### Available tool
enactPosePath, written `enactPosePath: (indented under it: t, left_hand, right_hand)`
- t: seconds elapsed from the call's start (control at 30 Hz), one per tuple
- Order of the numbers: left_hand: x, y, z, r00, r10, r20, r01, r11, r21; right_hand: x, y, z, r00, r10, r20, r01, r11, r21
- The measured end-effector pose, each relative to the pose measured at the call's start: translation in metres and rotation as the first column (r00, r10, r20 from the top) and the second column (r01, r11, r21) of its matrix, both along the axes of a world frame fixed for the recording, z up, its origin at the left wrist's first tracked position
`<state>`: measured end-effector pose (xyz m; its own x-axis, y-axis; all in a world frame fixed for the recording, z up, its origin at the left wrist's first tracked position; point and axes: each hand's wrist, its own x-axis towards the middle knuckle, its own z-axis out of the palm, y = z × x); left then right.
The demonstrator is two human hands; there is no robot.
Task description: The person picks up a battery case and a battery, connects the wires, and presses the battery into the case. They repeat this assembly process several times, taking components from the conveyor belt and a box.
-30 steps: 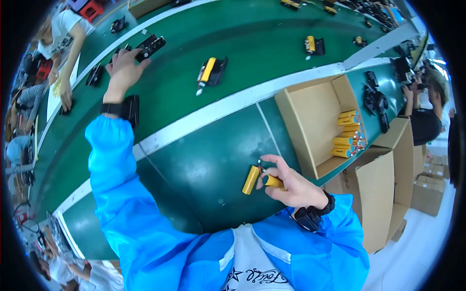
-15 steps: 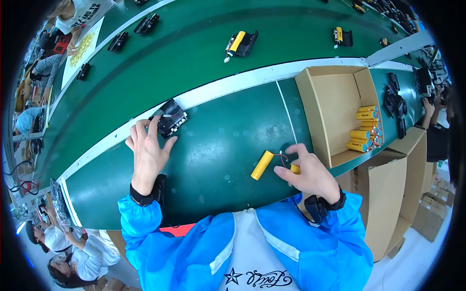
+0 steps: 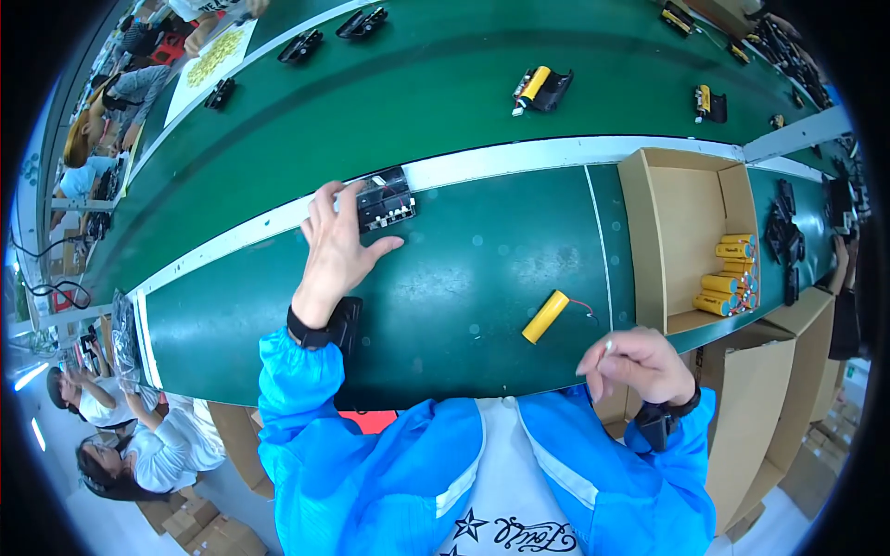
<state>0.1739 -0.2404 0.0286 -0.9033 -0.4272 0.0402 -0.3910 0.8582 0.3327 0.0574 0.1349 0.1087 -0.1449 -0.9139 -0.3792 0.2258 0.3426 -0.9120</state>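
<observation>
My left hand (image 3: 341,243) rests at the left side of a black plastic casing (image 3: 389,206), fingertips at its edge and thumb spread apart below. The casing lies against the white rail, with small white connectors and thin wires inside it. A yellow cylindrical battery (image 3: 545,317) with a red wire lies on the green bench, to the left of my right hand. My right hand (image 3: 642,364) is closed at the bench's near edge. A tiny white piece shows at its fingertips; the rest of what it holds is hidden.
A cardboard box (image 3: 643,243) at the right contains several yellow batteries (image 3: 728,283). Black casings (image 3: 784,232) lie beyond it. Past the white rail (image 3: 519,159), casings with batteries (image 3: 540,90) sit on a green surface. Open cartons (image 3: 756,389) stand at the near right.
My right hand has drawn back toward me and closed; the second battery beside it is out of sight. The casing under my left hand has turned to line up more with the rail. The view has shifted.
</observation>
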Motion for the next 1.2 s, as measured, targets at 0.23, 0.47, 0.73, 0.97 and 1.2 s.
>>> enactPosePath:
  t: [0.23,0.47,0.73,0.97,1.2]
  left_hand:
    - [-0.011,0.000,-0.003,0.881,-0.473,0.012,0.463,0.858,-0.222]
    - [-0.021,0.031,-0.001,0.982,0.189,0.024,-0.188,0.948,0.256]
    - [-0.014,0.061,-0.020,0.999,-0.030,0.033,0.017,0.943,0.332]
    - [-0.011,0.063,-0.039,0.981,-0.126,-0.145,0.166,0.933,0.319]
    - [-0.010,0.059,-0.043,0.957,-0.161,-0.243,0.205,0.964,0.168]
  right_hand:
    - [0.004,-0.062,-0.011,0.883,-0.456,-0.109,0.452,0.890,-0.062]
    - [-0.002,-0.101,-0.039,0.726,-0.488,-0.486,0.404,0.873,-0.273]
    - [-0.013,-0.136,-0.067,0.675,-0.396,-0.623,0.359,0.913,-0.191]
    - [-0.006,-0.169,-0.102,0.929,-0.345,0.133,0.359,0.928,-0.098]
    - [0.009,-0.183,-0.102,0.859,-0.467,-0.212,0.437,0.883,-0.171]
